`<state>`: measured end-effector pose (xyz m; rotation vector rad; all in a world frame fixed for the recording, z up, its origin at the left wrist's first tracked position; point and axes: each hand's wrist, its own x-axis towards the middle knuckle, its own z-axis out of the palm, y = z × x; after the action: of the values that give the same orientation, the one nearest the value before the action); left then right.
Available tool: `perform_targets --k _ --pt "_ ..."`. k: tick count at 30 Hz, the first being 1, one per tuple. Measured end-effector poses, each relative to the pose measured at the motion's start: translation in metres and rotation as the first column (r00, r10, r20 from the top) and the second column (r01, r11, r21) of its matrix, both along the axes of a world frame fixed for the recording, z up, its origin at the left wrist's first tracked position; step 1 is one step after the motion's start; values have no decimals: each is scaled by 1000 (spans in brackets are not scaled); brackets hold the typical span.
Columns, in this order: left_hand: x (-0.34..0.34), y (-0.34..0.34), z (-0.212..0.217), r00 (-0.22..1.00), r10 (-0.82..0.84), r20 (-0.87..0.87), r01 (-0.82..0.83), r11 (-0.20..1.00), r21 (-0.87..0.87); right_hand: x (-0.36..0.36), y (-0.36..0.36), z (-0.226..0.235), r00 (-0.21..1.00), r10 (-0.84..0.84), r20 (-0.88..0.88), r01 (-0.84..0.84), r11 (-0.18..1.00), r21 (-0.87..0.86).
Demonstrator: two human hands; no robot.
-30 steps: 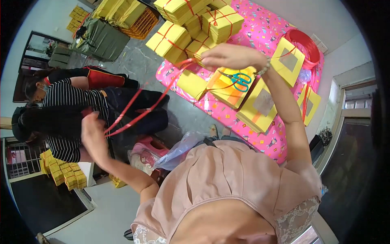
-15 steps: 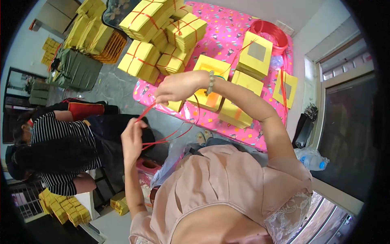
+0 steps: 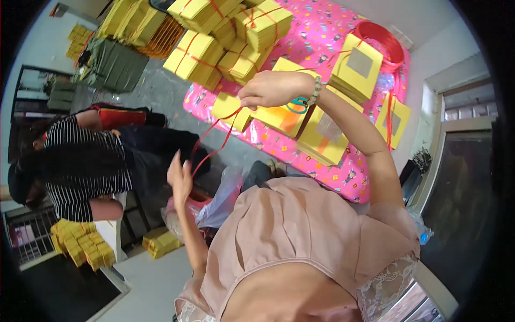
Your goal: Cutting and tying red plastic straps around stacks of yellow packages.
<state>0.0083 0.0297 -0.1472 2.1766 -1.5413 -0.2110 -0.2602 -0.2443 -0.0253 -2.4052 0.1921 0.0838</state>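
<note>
A thin red plastic strap (image 3: pixel 217 152) hangs in a loop between my two hands, above the gap beside the pink table. My right hand (image 3: pixel 279 88) is closed on its upper part, over the front edge of the yellow stacks. Lower and to the left, my left hand (image 3: pixel 179 177) has its thumb and fingers apart, with the strap passing close by the thumb. Teal-handled scissors (image 3: pixel 296 105) show beneath my right wrist, by a yellow stack with an orange patch (image 3: pixel 284 119). Another yellow stack (image 3: pixel 322 137) lies beside it.
The table has a pink patterned cover (image 3: pixel 343 174). Tied yellow bundles (image 3: pixel 196 56) are piled at its far left; a red strap coil (image 3: pixel 389 48) lies at the far right. A person in a striped top (image 3: pixel 88 161) bends at the left. A plastic bag (image 3: pixel 225 193) hangs near my body.
My right hand has moved up and right, drawing away from my left hand. My left fingers have come off the strap, which was stretched between both hands. The whole view has shifted.
</note>
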Motion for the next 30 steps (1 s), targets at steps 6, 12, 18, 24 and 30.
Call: perform_targets --k 6,12,18,24,30 --pt "-90 -100 59 814 -351 -463 269 934 -236 52 22 -13 994 82 78 -71 989 -130" --pt "-70 -116 57 949 -309 -60 296 942 -159 23 -24 -43 995 89 47 -98 964 249" --pt "-10 -93 60 994 -105 30 108 984 -139 -35 -55 -52 986 -127 -111 160 914 373" --pt "8 -85 63 999 48 12 -46 991 -129 -71 -75 -57 962 -251 -102 271 886 376" --pt "24 -72 39 999 39 20 -40 998 49 -68 -75 -54 948 -316 -25 311 912 269"
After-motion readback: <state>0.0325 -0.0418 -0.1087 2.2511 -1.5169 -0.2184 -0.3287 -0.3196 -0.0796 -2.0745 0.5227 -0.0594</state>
